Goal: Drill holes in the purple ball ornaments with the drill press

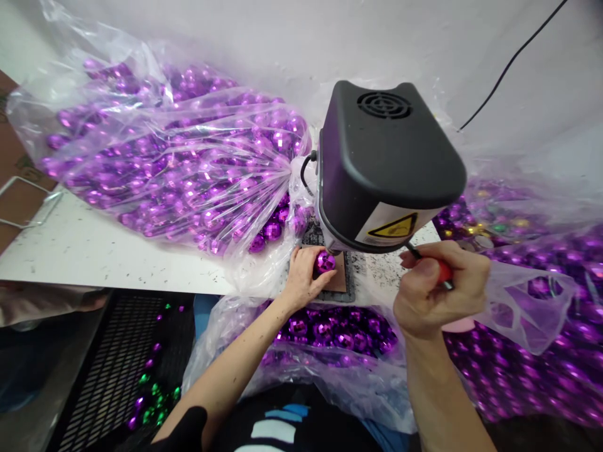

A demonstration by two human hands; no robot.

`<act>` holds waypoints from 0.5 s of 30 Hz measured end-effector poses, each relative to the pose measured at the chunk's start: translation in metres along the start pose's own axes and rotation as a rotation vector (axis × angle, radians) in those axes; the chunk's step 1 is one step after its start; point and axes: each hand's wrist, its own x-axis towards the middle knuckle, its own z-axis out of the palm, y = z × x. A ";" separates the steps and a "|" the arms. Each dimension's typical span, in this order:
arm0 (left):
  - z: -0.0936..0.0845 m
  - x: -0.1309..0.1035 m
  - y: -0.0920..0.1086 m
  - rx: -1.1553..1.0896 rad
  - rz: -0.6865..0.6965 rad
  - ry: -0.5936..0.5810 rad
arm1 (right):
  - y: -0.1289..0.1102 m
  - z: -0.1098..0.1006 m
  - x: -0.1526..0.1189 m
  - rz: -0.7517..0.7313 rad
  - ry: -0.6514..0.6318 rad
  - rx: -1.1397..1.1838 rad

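My left hand (pixel 306 276) grips a shiny purple mirror-faceted ball (pixel 325 262) between thumb and fingers. It holds the ball over a small brown board (pixel 336 276), right under the head of a black press machine (pixel 389 157). My right hand (pixel 440 285) is wrapped round the red knob of the press's lever (pixel 443 271), at the machine's right side. In front of the table edge, an open clear bag of purple balls (pixel 330 329) lies at my lap, below the left hand.
A large tied clear bag of purple balls (pixel 183 163) covers the table's left part. More bagged purple balls (pixel 532 351) lie at right, some gold and green among them. A black crate (pixel 117 364) with green and purple balls stands lower left. A cable (pixel 513 63) hangs on the wall.
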 end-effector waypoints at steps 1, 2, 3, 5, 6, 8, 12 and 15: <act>0.000 0.000 0.000 -0.002 0.004 0.003 | 0.001 0.002 -0.004 -0.017 0.013 0.031; 0.000 0.000 0.000 -0.001 0.004 0.005 | 0.003 0.003 -0.007 -0.041 0.019 0.058; 0.001 0.000 0.000 0.003 0.002 0.006 | 0.004 0.004 -0.009 -0.062 0.016 0.078; 0.001 0.000 0.000 0.009 -0.006 0.004 | 0.006 0.004 -0.013 -0.083 0.004 0.093; 0.002 0.000 0.000 0.011 -0.010 0.000 | 0.006 0.004 -0.014 -0.081 -0.004 0.090; 0.002 0.000 0.001 0.011 -0.020 -0.008 | 0.006 0.005 -0.017 -0.053 -0.002 0.086; 0.002 0.000 0.002 0.005 -0.022 -0.007 | 0.003 0.011 -0.023 0.005 0.059 0.143; 0.002 0.000 0.002 0.004 -0.020 -0.004 | 0.002 0.019 -0.027 0.025 0.130 0.191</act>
